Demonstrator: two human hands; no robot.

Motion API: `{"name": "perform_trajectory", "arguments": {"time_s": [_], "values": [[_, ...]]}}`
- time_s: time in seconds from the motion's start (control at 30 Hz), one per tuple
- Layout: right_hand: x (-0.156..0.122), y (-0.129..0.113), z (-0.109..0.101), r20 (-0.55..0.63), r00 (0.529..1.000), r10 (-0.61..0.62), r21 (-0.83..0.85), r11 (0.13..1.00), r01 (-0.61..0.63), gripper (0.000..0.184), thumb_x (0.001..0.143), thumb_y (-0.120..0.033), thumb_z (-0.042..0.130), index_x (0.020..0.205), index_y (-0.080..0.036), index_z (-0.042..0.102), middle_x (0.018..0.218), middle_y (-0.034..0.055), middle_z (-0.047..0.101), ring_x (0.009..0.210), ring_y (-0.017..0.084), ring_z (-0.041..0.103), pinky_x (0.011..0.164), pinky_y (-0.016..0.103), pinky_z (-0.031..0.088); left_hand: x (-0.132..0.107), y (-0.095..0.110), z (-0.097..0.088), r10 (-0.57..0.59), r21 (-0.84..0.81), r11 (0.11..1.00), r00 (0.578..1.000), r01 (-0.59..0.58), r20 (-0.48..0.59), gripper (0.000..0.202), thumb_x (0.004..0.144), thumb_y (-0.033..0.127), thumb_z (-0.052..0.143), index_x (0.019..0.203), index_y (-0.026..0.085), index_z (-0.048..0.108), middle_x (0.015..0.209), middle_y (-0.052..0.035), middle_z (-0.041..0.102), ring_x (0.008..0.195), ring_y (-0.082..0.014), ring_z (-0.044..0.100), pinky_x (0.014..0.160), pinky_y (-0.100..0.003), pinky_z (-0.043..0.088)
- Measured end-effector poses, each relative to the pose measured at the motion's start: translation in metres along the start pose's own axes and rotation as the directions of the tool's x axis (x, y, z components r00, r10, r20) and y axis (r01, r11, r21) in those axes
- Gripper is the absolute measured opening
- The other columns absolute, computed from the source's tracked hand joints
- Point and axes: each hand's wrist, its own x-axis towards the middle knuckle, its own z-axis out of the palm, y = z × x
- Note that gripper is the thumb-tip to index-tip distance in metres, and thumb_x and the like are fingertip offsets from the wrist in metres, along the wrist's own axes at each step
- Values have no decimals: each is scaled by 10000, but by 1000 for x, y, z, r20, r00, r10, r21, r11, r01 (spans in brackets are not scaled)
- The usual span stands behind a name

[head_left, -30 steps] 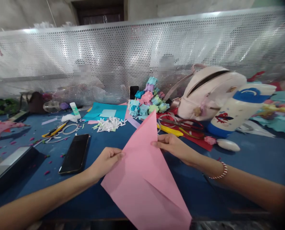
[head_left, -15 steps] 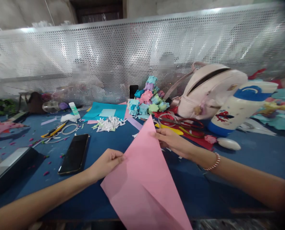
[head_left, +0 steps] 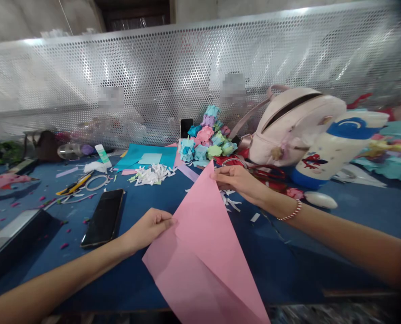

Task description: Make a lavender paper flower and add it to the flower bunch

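A large sheet of pink paper (head_left: 200, 238), folded over so that it comes to a point at the far end, is held above the table's front edge. On its left edge, my left hand (head_left: 155, 227) is closed, with thumb and fingers pinching the paper. My right hand (head_left: 237, 180) pinches the other edge close to the pointed tip. The sheet's lower end runs out of view at the bottom. White paper shreds (head_left: 231, 200) lie just under my right wrist.
A phone (head_left: 104, 218) lies left of my left hand, near a yellow cutter (head_left: 75, 183) and a glue stick (head_left: 102, 155). Behind the sheet are crumpled paper flowers (head_left: 205, 135) and teal paper (head_left: 129, 157). A pink backpack (head_left: 295, 121) and a blue-and-white bottle (head_left: 331, 153) stand at right.
My right hand has shifted slightly left and up toward the sheet's tip, uncovering paper shreds beside it. My left hand keeps its pinch. The view has moved a little.
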Motion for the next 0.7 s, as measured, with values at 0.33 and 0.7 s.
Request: {"name": "perform_trajectory", "arguments": {"time_s": [0.33, 0.7], "values": [[7, -4, 7, 13, 997, -79, 43, 996, 78, 362, 643, -419, 850, 858, -169, 702, 822, 32, 711, 725, 136, 648, 716, 271, 536, 1, 1, -1, 40, 73, 996, 999, -41, 24, 633, 752, 779, 518, 589, 173, 434, 563, 42, 314, 525, -83, 241, 479, -235, 170], [18, -7, 7, -75, 968, -240, -8, 971, 240, 358, 665, -469, 819, 707, -184, 606, 749, -13, 616, 687, 123, 581, 646, 265, 502, 4, 1, -12, 21, 74, 997, 1000, -20, -20, 589, 777, 730, 540, 634, 160, 493, 578, 28, 389, 522, -88, 304, 469, -215, 210]]}}
